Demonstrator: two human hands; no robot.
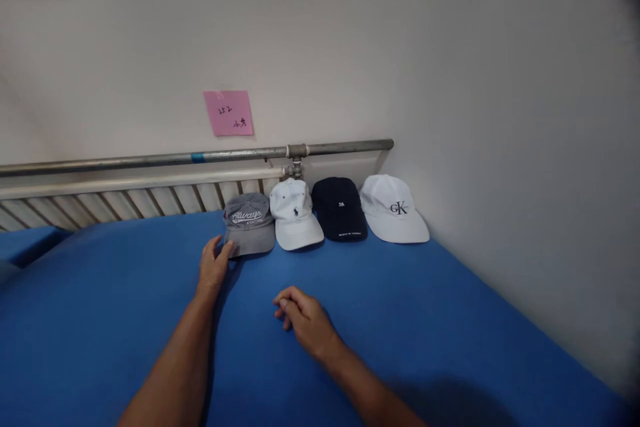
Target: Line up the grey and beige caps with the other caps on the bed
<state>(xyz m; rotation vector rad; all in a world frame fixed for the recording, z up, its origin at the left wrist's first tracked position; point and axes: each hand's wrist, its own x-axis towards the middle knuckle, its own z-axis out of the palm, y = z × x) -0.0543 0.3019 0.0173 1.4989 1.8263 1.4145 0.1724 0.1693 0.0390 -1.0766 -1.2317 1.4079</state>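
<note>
While four caps line up along the back of the blue surface [350, 300], all crown up with brims turned toward us, the action is at the left end of the row! That's where the grey cap [250, 227] sits, "Always" lettered across its front, and the left hand [214, 267] is right on it — thumb laid at the near left edge of the brim, forefinger parted from it, the other fingers tucked along the outer side. Whether that grip truly pinches the brim, I cannot tell from this angle. Next along comes the white cap with a small dark emblem [296, 217], then the dark cap [340, 210], small pale lettering on crown and brim, and closing the row, the white cap with large dark letters [393, 210], nearest the side wall. Now to the right hand [307, 320], well short of the row, back of the hand upward, its grip slack — fingers half curled, slightly spread, thumb near the forefinger, pointing left across the blue. Both forearms reach in from the near edge, the left one stretched farther. Behind it all run a pale radiator [165, 200] and a metal pipe [240, 156], with a pink note [229, 113] on the wall above.
</note>
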